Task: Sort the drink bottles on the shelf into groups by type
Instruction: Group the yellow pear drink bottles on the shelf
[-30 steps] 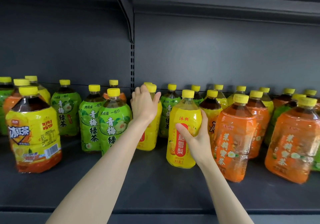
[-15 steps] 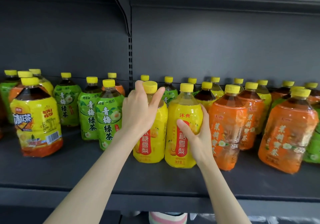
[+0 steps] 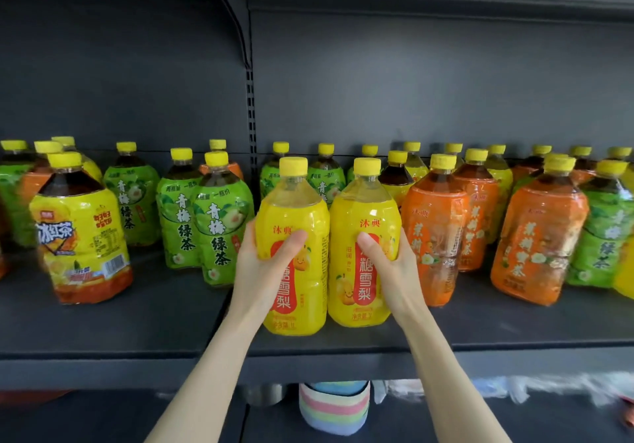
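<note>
Shelf [image 3: 171, 326], front edge: two yellow pear-drink bottles, upright, side by side, touching. Left hand [image 3: 264, 267] wraps left bottle [image 3: 295, 223]; right hand [image 3: 391, 267] wraps right bottle [image 3: 363, 216], apparently pairing like type. Green-tea bottles [image 3: 219, 223] left, orange jasmine-tea bottles [image 3: 435, 233] right.

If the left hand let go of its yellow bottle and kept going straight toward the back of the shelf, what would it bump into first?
Probably a green tea bottle standing right behind the yellow pear bottle that the left hand grips. Depth is hard to judge here, so that is a guess.
</note>
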Demonstrator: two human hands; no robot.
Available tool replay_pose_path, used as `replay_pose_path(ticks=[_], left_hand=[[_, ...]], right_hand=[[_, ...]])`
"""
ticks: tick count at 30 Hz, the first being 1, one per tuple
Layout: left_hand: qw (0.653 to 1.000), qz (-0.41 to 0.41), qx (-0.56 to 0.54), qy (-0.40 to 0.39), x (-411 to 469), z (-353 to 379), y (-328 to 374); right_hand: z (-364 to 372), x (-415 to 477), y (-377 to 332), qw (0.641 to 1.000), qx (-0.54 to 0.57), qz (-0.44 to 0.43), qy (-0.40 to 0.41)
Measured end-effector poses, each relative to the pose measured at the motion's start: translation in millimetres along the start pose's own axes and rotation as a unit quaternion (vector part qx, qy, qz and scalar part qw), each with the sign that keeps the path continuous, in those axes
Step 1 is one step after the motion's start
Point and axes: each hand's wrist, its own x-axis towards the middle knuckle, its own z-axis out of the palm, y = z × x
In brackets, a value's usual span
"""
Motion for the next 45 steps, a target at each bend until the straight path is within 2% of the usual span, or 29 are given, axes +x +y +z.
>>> replay_pose_path(ticks=[4,9,16,23,33,45], left_hand=[[0.999,-0.040,-0.005,-0.016,-13,-3,-10],[0.999,-0.012,0.014,0.036,-28,2,-8],[0.999,0.012,0.019,0.024,-60,31,13],[1.000,0.014,0.006,-0.023,-86,118,27],[0.997,-0.025,-0.030,-0.063,-148,280,-1],[0.982,-0.099,-0.043,-0.153,-92,380,-21]], right_hand=[[8,-11,-2,0.999,-0.016,-0.013,0.050],[9,-38,-15,0.993,-0.055,-0.026,0.096],[-25,-73,-43,0.989,-0.031,-0.042,0.141],[-114,-91,-75,0.980,-0.035,-0.060,0.184],[-287,-112,-95,0.971,-0.087,-0.041,0.220],[-376,-40,-73,0.959,-0.106,-0.052,0.257]])
